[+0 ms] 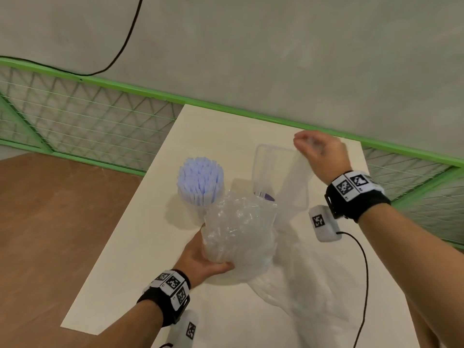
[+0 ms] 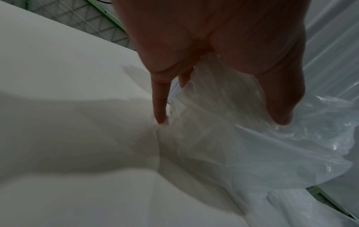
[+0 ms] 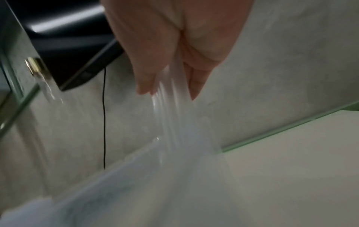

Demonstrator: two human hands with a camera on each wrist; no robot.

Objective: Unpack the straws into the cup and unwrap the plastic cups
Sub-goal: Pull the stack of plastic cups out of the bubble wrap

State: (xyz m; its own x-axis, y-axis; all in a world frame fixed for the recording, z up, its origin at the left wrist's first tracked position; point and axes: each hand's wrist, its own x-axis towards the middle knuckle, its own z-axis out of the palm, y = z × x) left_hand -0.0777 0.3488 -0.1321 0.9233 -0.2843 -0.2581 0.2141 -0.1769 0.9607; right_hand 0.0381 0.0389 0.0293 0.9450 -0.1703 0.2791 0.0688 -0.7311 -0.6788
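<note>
A clear cup (image 1: 199, 197) packed with pale blue straws (image 1: 199, 178) stands upright on the white table (image 1: 140, 259). My left hand (image 1: 208, 257) grips a stack of plastic cups (image 1: 238, 234) still inside crinkled clear wrap, just right of the straw cup. In the left wrist view my left hand (image 2: 221, 121) has a finger and thumb curled round that wrapped stack (image 2: 223, 138). My right hand (image 1: 316, 149), raised at the back right, pinches a stretched sheet of the clear wrap (image 1: 297, 182). The right wrist view shows my right hand (image 3: 170, 93) pinching the film (image 3: 174, 122).
A clear rectangular box (image 1: 271, 167) stands behind the cups with something purple at its base. Loose wrap (image 1: 301, 292) pools on the table at the front right. A green wire fence (image 1: 88, 116) runs behind; brown floor (image 1: 50, 222) lies left of the table edge.
</note>
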